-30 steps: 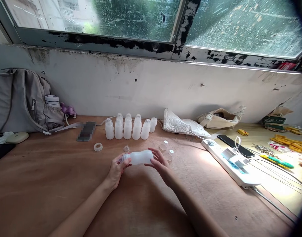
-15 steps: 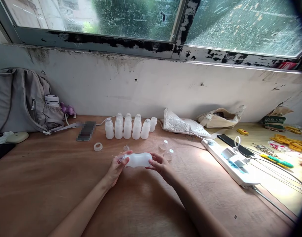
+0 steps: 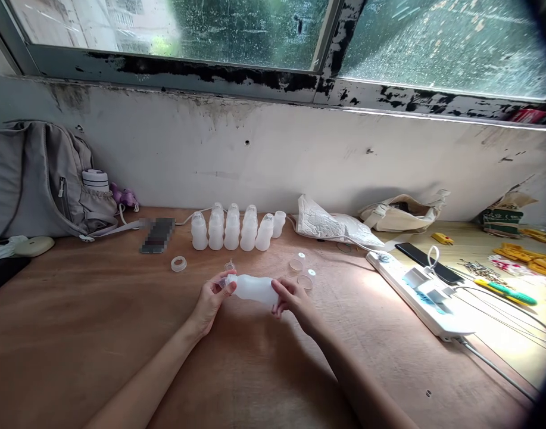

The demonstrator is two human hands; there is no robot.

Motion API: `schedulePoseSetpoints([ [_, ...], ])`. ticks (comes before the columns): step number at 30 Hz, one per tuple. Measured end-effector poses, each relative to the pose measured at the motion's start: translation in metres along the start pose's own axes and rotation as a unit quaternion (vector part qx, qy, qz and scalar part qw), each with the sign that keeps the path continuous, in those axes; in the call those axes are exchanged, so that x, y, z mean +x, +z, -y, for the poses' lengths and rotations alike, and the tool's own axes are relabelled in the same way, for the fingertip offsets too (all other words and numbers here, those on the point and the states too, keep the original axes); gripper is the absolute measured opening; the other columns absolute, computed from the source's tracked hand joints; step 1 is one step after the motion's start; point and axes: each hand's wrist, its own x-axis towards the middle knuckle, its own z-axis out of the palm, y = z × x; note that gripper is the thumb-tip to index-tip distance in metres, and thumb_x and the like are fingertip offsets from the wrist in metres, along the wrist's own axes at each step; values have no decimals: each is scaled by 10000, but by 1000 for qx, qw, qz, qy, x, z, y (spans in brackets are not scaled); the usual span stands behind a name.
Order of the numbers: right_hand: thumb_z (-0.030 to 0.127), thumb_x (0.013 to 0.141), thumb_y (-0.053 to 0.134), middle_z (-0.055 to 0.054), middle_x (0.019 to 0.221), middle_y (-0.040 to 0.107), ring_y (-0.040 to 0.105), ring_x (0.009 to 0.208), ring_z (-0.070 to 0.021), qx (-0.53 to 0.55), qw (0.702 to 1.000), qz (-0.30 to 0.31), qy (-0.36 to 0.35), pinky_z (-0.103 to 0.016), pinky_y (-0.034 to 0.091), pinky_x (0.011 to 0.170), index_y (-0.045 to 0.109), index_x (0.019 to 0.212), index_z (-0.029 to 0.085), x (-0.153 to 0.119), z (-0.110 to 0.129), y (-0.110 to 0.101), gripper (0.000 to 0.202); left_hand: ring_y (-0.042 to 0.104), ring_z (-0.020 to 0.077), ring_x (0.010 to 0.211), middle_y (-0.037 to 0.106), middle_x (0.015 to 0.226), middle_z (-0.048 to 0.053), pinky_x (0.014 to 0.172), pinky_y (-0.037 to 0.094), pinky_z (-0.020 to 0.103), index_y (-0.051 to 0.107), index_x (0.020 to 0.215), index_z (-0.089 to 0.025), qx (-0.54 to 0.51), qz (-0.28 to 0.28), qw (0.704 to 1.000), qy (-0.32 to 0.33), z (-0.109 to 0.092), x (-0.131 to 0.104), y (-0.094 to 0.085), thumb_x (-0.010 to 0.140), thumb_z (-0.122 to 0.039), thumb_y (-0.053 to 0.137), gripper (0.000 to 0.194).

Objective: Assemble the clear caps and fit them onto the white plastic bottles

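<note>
A frosted baby bottle (image 3: 253, 287) lies sideways in the air between my hands, over the middle of the wooden table. My left hand (image 3: 212, 301) grips its neck end, where a clear nipple and collar partly show. At the other end, my right hand (image 3: 295, 301) is closed around the bottle's base with thumb and fingers. Just behind the bottle, a small clear nipple (image 3: 229, 266) stands on the table. A white ring (image 3: 178, 264) lies to the left. Clear rings (image 3: 305, 282) and small white discs (image 3: 311, 273) lie beyond my right hand.
Several frosted bottles (image 3: 232, 229) stand in rows at the back. A white padded bag (image 3: 320, 220) lies right of them. The power strip (image 3: 415, 292) with chargers and cables runs along the right, near a black phone (image 3: 427, 262). A grey backpack (image 3: 40, 179) sits far left.
The bottle has tilted slightly, its base end now lower. My right-hand fingers have shifted around the base, and my left hand still holds the neck.
</note>
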Motion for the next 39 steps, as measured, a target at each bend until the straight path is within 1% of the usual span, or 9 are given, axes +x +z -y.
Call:
schedulePoseSetpoints([
  [5,656,760,270,3,279,418,344,211,-63,-88,992,-5,87,-180,221,233,457,410,158,4,-12,-2,637,527,142,802,611,837,33,757,379,249,607,974,-168,-32,34,999,-27,2,-3,3,613,-278,710,392],
  [9,636,778,264,-38,519,587,524,392,-115,-7,999,-17,37,-200,374,306,613,754,152,1,-5,-2,597,534,129,788,607,845,33,752,397,248,600,966,-156,-78,7,997,-28,9,-2,6,631,-270,697,367],
  [13,414,677,627,-46,1012,586,579,825,-152,34,995,36,-81,-266,510,643,500,1116,237,-4,9,-4,490,548,135,797,615,858,34,761,408,256,611,937,-149,-107,-25,994,-18,10,2,4,612,-290,707,368],
  [15,341,637,682,-42,950,605,581,806,-147,17,994,70,-81,-269,499,688,507,1115,212,-5,9,-4,525,549,137,808,616,866,36,765,408,255,609,936,-146,-108,-25,994,-14,8,3,3,616,-270,707,356],
  [20,580,786,349,-43,593,573,498,377,-94,-7,998,23,51,-200,390,315,582,959,106,-1,0,1,556,540,126,814,614,853,31,768,400,237,609,945,-143,-88,-2,996,-32,8,0,2,627,-216,703,340],
  [23,540,757,456,-63,802,590,575,582,-127,-3,1000,6,11,-202,461,393,531,1078,178,-2,3,1,490,543,130,801,616,861,34,763,406,249,615,944,-144,-89,-7,995,-41,10,-1,3,632,-244,697,337],
  [28,310,623,697,-38,979,576,562,892,-176,28,992,96,-74,-295,493,740,481,1134,235,-5,9,-3,560,556,136,782,621,886,53,733,418,250,620,940,-136,-87,-33,995,-37,10,2,1,626,-291,697,358],
  [34,549,786,399,-54,578,578,555,443,-124,-11,995,61,73,-240,463,399,570,924,90,4,-4,-6,509,550,148,798,621,879,63,722,440,262,620,947,-128,-30,-4,998,-52,5,1,-1,623,-283,699,367],
  [39,435,707,587,-46,883,573,588,698,-139,-49,997,35,-55,-221,503,488,491,1110,208,2,-2,-5,473,550,142,813,619,916,59,723,448,247,630,931,-142,-26,-33,997,-59,6,0,2,623,-317,693,359],
])
